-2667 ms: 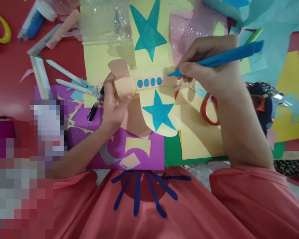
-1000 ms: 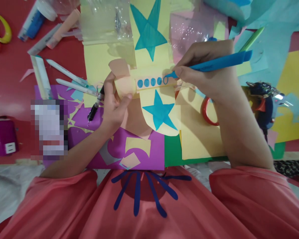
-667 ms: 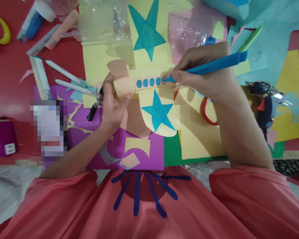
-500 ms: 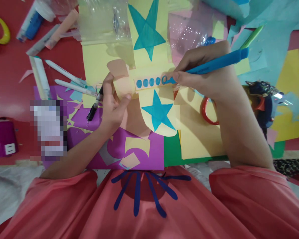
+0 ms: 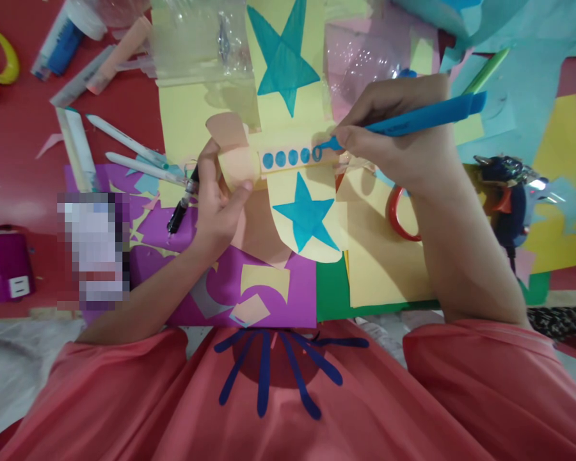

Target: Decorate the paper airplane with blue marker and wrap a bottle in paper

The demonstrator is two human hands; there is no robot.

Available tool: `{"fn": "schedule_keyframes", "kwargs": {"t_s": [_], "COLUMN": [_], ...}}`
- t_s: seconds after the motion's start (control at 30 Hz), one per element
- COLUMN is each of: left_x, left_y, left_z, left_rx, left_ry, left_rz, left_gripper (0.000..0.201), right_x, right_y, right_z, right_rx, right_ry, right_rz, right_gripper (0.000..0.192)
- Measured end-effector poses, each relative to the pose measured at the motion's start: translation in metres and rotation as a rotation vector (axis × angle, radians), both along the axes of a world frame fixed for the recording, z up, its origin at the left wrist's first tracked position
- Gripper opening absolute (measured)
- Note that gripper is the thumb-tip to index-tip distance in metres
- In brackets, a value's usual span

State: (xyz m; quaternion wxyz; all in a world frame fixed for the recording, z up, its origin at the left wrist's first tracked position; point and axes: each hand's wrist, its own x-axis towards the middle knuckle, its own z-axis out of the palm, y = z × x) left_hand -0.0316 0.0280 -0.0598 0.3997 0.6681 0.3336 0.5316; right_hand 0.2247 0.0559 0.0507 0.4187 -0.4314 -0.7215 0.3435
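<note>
My right hand (image 5: 388, 131) is closed around a blue marker (image 5: 417, 121), its tip at the last circle on a paper strip (image 5: 285, 168). Several blue dots fill the strip to the left of that ring, whose middle is still pale. With thumb and fingers, my left hand (image 5: 221, 198) pinches the curled left end of the paper strip. Below the strip lies a rounded pale yellow paper piece with a blue star (image 5: 306, 214); a larger blue star (image 5: 284, 54) is on the paper above. A black pen (image 5: 183, 206) lies beside my left hand.
Red-handled scissors (image 5: 400, 214) lie partly under my right forearm. White pens (image 5: 129, 137), capped markers (image 5: 120, 54) and a blurred-out phone (image 5: 96, 250) are at left. Paper scraps (image 5: 264, 282) cover the purple sheet, and a dark blue tool (image 5: 506, 205) sits at right.
My right hand and the blue marker have shifted slightly right and up, and the ring shows more blue on its left edge. My left hand stays in place.
</note>
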Motion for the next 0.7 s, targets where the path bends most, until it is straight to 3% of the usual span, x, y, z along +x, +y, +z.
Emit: {"fn": "schedule_keyframes", "kwargs": {"t_s": [0.37, 0.7], "left_x": [0.0004, 0.0022], "left_y": [-0.0010, -0.0008], "left_z": [-0.0002, 0.0006], "left_rx": [-0.043, -0.041], "left_ry": [-0.013, -0.040], "left_rz": [0.009, 0.015], "left_gripper": [0.063, 0.066], "right_x": [0.0022, -0.0005], "right_y": [-0.0017, -0.0006], "right_z": [0.0019, -0.0017], "right_rx": [-0.056, 0.019], "right_ry": [-0.060, -0.015], "right_rz": [0.064, -0.020], "right_gripper": [0.021, 0.026]}}
